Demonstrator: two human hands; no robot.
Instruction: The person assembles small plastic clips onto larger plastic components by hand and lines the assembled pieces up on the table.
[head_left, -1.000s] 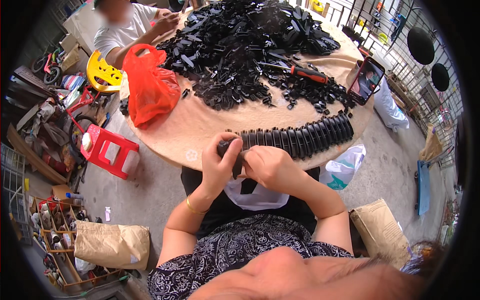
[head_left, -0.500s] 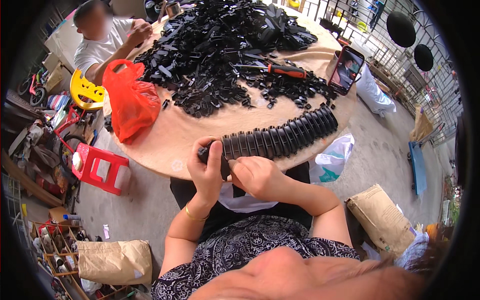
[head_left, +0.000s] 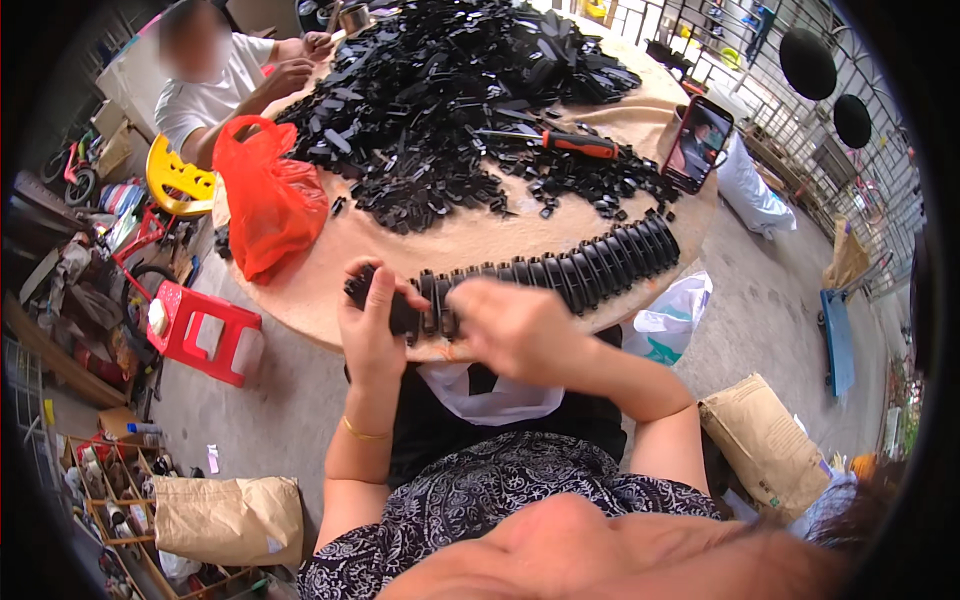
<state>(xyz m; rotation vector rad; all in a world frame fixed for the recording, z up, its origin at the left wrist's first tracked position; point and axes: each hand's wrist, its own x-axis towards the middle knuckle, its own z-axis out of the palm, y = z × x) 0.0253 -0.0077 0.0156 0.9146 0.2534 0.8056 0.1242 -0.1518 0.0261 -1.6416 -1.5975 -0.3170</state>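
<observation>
Across the near side of the round, cloth-covered table [head_left: 370, 245] runs a curved row of ribbed black plastic pieces [head_left: 610, 262], standing side by side like a chain. At its left end my left hand [head_left: 372, 330] is closed around a small stack of black plastic pieces [head_left: 405, 318], thumb upright against them. My right hand [head_left: 525, 325] hovers over the left part of the row, fingers curled and smeared by motion. Whether it holds anything is hidden. Farther back lies a large heap of loose black plastic parts [head_left: 430, 100].
A screwdriver [head_left: 580, 144] with an orange and black handle lies on the heap's near edge. A propped phone [head_left: 697, 143] stands at the right, a red plastic bag [head_left: 265, 205] at the left. Across the table, a person [head_left: 215, 85] handles something small. A red stool [head_left: 205, 330] stands on the floor.
My left hand has moved left with the black pieces, away from the row's end. My right hand has come off them and lifted slightly rightward. The other person's hands have moved apart.
</observation>
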